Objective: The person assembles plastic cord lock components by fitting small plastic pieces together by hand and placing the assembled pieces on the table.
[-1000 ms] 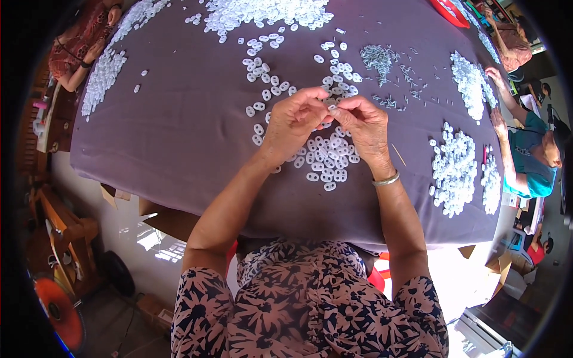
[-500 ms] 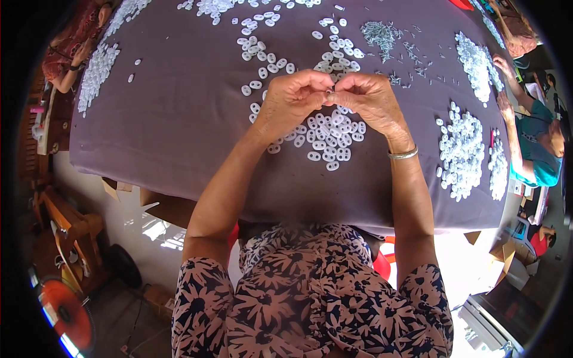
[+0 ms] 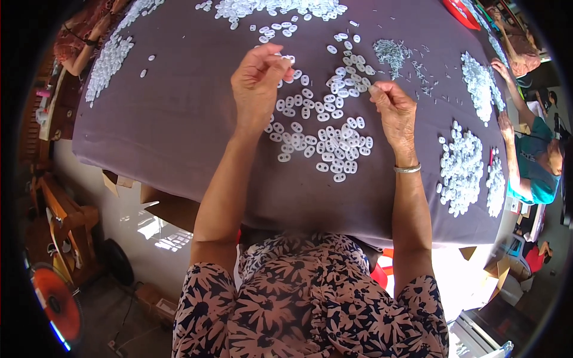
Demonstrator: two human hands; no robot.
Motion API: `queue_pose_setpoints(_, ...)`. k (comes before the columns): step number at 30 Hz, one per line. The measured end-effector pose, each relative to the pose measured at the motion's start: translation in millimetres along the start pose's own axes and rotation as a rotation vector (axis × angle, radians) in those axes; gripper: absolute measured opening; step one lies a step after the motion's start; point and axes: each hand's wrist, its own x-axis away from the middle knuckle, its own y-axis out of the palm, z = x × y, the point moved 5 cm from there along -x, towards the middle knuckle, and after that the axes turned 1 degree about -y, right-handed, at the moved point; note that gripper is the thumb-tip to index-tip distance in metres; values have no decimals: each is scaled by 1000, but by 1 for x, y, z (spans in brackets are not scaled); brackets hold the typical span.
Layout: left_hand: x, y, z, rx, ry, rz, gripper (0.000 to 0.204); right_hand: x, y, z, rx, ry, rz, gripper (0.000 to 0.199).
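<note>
My left hand (image 3: 258, 86) is raised over the left side of the scattered pieces. Its thumb and forefinger pinch a white oval two-hole plastic piece (image 3: 289, 59). To the right, my right hand (image 3: 396, 113) has thumb and forefinger pressed together; whatever may be between them is too small to tell. A silver bangle circles that wrist. Between and below the hands, a heap of white two-hole pieces (image 3: 344, 146) lies on the dark cloth, with more in loose clusters beyond. Small metal pins (image 3: 391, 55) form a pile past my right hand.
A brown cloth (image 3: 167, 131) covers the table. More white pieces are heaped at the far edge (image 3: 280, 7), at left (image 3: 111, 65) and at right (image 3: 461, 173). A red basin (image 3: 462, 13) stands far right. Other people sit at both sides, one in a teal top (image 3: 540, 155).
My hands were together over the pieces and have come apart. The left went left and farther out with a white piece; the right drew slightly right and nearer. The view has shifted a little.
</note>
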Motion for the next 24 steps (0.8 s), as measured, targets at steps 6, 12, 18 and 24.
queue_pose_setpoints(6,-2,1,-4,-5,-15,56,19,2,5,10,141,-126,-37,14)
queue_pose_setpoints(12,-1,-4,-11,-49,-2,57,24,2,6,9,32,-9,-49,19)
queue_pose_setpoints(18,-2,-5,-17,-91,-25,78,25,-5,39,-13,55,-129,-203,8)
queue_pose_setpoints(24,0,-5,-24,-52,-54,39,29,-36,79,-31,518,-162,-400,11)
